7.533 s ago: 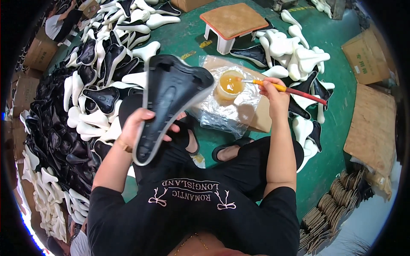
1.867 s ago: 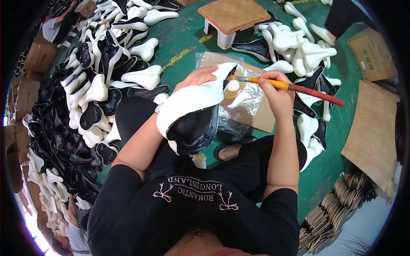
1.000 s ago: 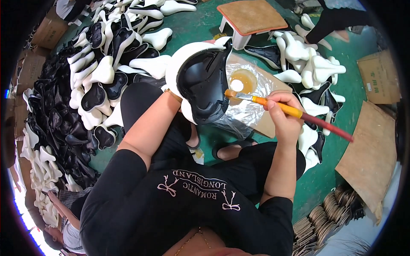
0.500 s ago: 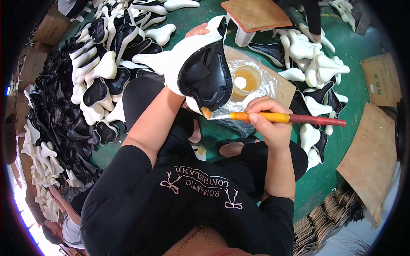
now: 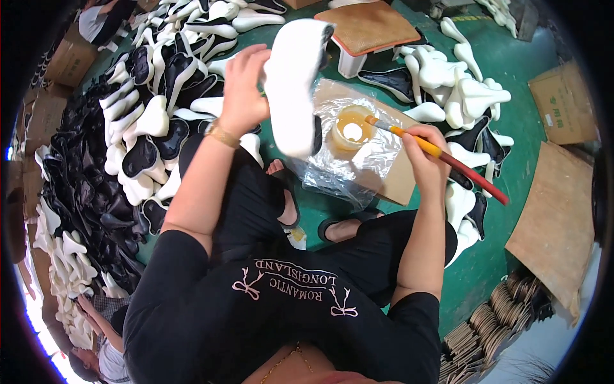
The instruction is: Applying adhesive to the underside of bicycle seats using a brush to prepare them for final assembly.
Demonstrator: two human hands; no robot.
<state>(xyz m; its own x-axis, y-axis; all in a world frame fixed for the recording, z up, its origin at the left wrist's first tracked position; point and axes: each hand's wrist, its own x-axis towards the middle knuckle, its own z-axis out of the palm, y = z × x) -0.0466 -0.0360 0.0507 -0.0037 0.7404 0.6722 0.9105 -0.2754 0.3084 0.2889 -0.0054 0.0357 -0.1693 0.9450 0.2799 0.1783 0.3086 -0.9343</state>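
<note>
While your left hand (image 5: 242,89) grips 1 white saddle (image 5: 295,83) raised over your knees (arm outstretched), your right hand (image 5: 427,150) pinches a brush (image 5: 435,152), bristles at the glue cup (image 5: 352,130).

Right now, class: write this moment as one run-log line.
left hand: holds white saddle up | right hand: grips brush | brush tip: at glue cup | pile of saddles: to the left

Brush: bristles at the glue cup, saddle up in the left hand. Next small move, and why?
Probably dip the brush into the glue cup: its bristles sit at the cup's rim, not on the saddle, which the left hand holds raised and apart from the right hand.
</note>
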